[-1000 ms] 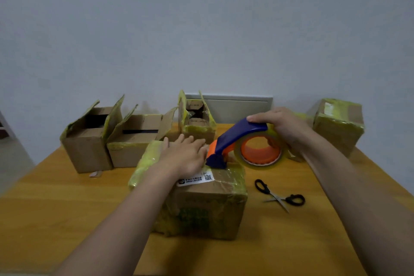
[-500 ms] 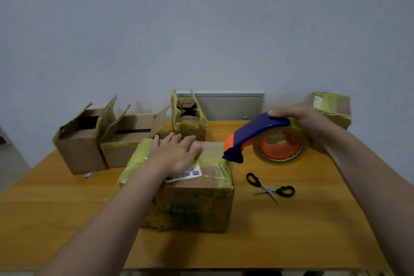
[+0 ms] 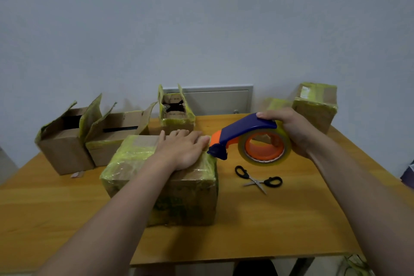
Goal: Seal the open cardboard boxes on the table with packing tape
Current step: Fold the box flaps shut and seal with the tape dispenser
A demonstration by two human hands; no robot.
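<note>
A closed cardboard box [image 3: 183, 195] wrapped in yellowish tape stands in the middle of the wooden table [image 3: 280, 226]. My left hand [image 3: 182, 147] lies flat on its top, fingers straight. My right hand [image 3: 291, 129] grips a blue and orange tape dispenser [image 3: 248, 139] holding a roll of clear tape. The dispenser hangs in the air just right of the box, its blade end close to the box's top right corner. Three boxes with raised flaps stand behind: one at the far left [image 3: 61, 141], one beside it [image 3: 112, 136], a small one [image 3: 175, 112] in the back middle.
Black-handled scissors [image 3: 257, 180] lie on the table right of the box. A taped closed box [image 3: 313, 105] stands at the back right corner. A grey panel [image 3: 215, 101] sits on the wall behind. The table's front edge runs below my forearms.
My right hand lifted the dispenser off the box top and drew it to the right, then brought its blade end back near the box corner. My left hand stays pressed on the box.
</note>
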